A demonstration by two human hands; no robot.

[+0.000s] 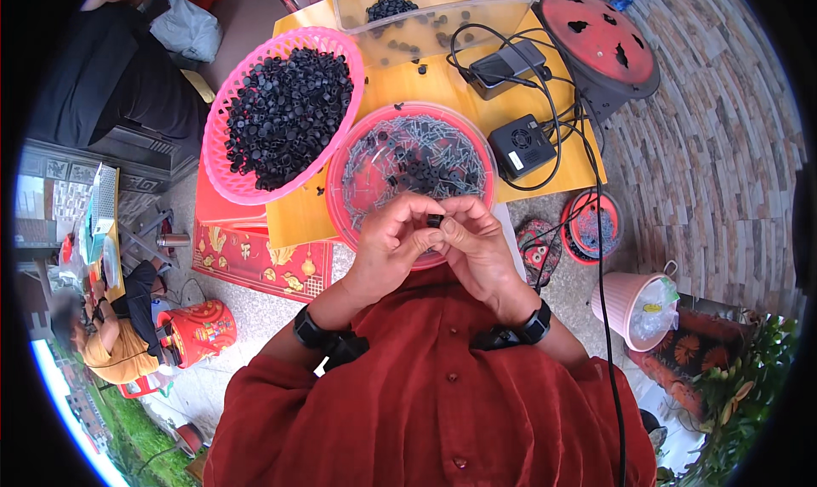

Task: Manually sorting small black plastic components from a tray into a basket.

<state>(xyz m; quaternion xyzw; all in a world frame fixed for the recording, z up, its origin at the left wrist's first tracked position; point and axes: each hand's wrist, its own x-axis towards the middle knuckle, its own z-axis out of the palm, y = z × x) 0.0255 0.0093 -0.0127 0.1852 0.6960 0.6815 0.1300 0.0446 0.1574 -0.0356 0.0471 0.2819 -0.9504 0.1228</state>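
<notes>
**Black cap pinched between two hands over a pink tray**

Black plastic, small and round: a cap (435, 221) sits at the centre of the head view, pinched between the fingertips of both hands. The left hand (393, 236) curls narrow around it from nine o'clock, thumb and forefinger closed on the piece; the right hand (477, 242) meets it from three o'clock, fingers likewise drawn tight against the same cap. Both wrists carry dark bands above red sleeves.

Just beyond the hands, at twelve o'clock, lies a round pink tray (340, 199) holding grey screws (442, 142) mixed with more black caps. At ten o'clock from the tray, touching its rim, stands a pink basket (223, 113) heaped with black caps. Further toward twelve o'clock sits a clear plastic tub (442, 19) with a few dark pieces inside. At two o'clock from the tray rest two black boxes (521, 145) with tangled cables, on a yellow sheet (400, 83). A pink bucket (621, 304) stands at four o'clock from the hands, well apart
</notes>
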